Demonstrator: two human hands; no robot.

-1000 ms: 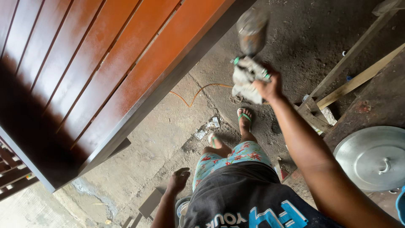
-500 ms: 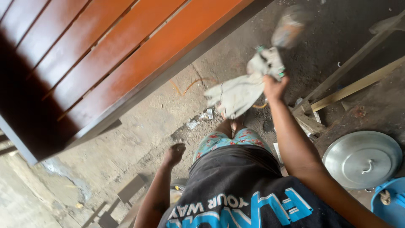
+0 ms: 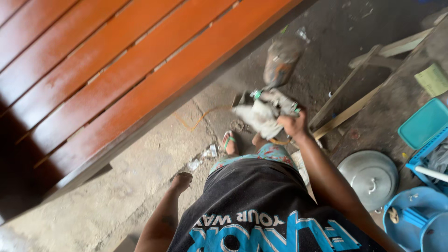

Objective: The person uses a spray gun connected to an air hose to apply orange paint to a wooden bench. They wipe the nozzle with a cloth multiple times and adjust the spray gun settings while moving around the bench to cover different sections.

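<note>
Seen from above, the person's right hand [image 3: 290, 125], centre right of the frame, is closed around a crumpled white cloth [image 3: 257, 119] and a blurred, dusty grey power tool [image 3: 279, 63]. The left hand [image 3: 181, 180], lower centre, hangs loosely curled and empty beside a varnished orange-brown slatted wooden panel [image 3: 116, 70].

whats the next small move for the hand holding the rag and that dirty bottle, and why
Probably bring the right hand with its crumpled white rag and grimy brown bottle toward the glossy orange-brown slatted wooden panel: rag and bottle sit bunched in that hand beside the panel's edge, while the left hand hangs empty.
</note>
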